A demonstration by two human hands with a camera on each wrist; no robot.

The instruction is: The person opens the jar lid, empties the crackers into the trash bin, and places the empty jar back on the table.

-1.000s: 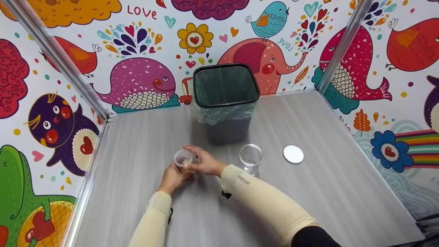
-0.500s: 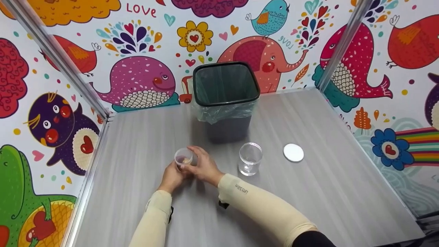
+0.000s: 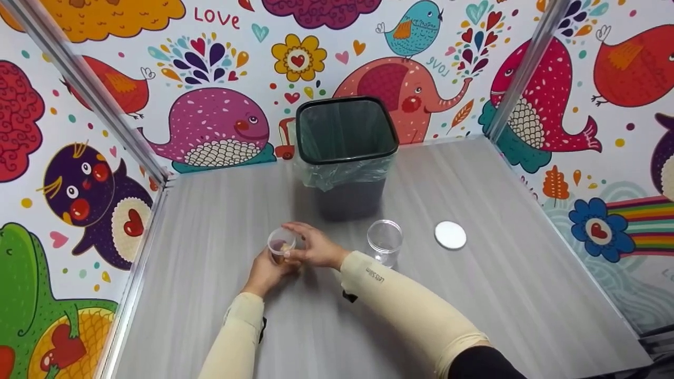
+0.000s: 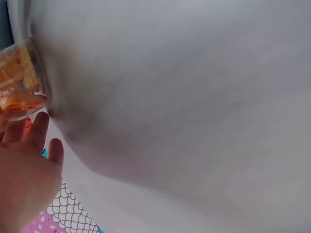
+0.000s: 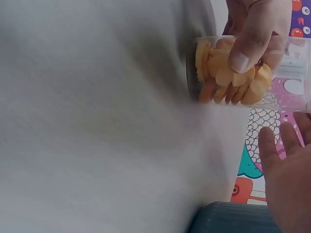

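Note:
My left hand (image 3: 267, 273) grips a clear plastic jar (image 3: 274, 241) low on its side, standing upright on the tabletop. Orange-yellow pieces (image 5: 238, 80) fill the lower part of this jar, looking like flat rounded slices in the right wrist view. There, the left thumb (image 5: 245, 53) presses on the jar wall. With index finger and thumb at opposite sides of the open rim, my right hand (image 3: 318, 250) holds the top of the jar. Its other fingers (image 5: 267, 145) extend free beside the wall. The left wrist view shows the jar (image 4: 22, 82) cut off at the edge.
A second clear jar (image 3: 385, 239) without a lid stands right of my hands, its base partly behind the right sleeve (image 3: 400, 300). Farther right lies a round white lid (image 3: 451, 235). Behind stands a dark bin (image 3: 347, 197) with a green liner, near the patterned wall (image 3: 210, 126).
My right hand and forearm swing slightly left and back again around the rim; the sleeve now covers part of the second jar's base. Left hand and held jar stay in place.

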